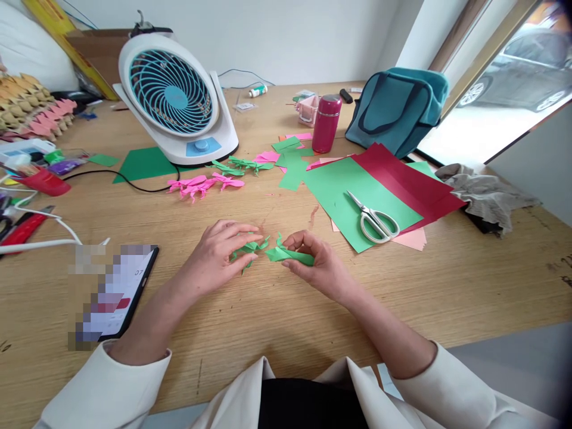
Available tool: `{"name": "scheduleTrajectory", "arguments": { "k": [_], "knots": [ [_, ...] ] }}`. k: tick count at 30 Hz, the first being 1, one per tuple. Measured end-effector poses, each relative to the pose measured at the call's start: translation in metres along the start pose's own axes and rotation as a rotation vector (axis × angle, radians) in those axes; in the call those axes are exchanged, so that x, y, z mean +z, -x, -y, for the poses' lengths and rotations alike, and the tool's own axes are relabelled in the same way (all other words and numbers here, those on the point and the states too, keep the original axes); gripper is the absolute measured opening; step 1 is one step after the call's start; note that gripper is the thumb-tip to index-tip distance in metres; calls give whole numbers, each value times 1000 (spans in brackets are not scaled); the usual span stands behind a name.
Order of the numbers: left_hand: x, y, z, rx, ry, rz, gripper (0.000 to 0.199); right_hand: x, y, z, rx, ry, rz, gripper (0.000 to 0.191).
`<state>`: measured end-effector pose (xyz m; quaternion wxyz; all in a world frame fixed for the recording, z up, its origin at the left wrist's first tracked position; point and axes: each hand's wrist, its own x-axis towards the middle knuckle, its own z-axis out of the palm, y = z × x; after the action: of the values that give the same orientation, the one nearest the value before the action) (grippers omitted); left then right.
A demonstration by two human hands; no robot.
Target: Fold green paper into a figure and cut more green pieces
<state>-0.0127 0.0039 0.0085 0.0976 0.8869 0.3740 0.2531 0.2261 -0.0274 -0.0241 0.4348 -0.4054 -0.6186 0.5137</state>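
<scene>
My left hand (pixel 223 253) curves its thumb and fingers round a small green origami figure (pixel 254 245) with thin pointed limbs, just above or on the table. To its right, my right hand (pixel 315 262) pinches a second green folded paper piece (pixel 279 254), its pointed end facing left. The two paper pieces lie close together; whether they touch I cannot tell. Beyond my hands rest several pink origami figures (pixel 194 186) and green origami figures (pixel 250 165). White-handled scissors (pixel 375 221) lie on a light green sheet (pixel 330 190) to the right.
A white fan (pixel 223 134) stands at the back left. Dark red sheets (pixel 404 179), a magenta bottle (pixel 327 125) and a teal bag (pixel 393 110) are at the back right. A phone (pixel 120 292) lies beside my left forearm. A black cable (pixel 111 176) crosses the left side.
</scene>
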Motion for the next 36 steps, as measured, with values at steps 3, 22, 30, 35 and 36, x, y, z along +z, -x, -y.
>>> {"name": "scheduleTrajectory", "arguments": {
  "k": [3, 22, 30, 35, 36],
  "knots": [
    [4, -2, -15, -36, 108, -114, 15, 3, 2, 1, -46, 93, -46, 20],
    [29, 2, -37, -206, 378, -129, 9, 9, 4, -2, -47, 166, 37, 12],
    [35, 2, -41, -181, 327, -165, 11, 8, 4, -4, -14, 152, 67, 6],
    [37, 4, -42, -180, 291, -235, 9, 10, 3, -4, -27, 45, 32, 7],
    [37, 4, -42, -169, 265, -246, 10, 9, 3, -4, -38, 59, 34, 6]
  ]
}}
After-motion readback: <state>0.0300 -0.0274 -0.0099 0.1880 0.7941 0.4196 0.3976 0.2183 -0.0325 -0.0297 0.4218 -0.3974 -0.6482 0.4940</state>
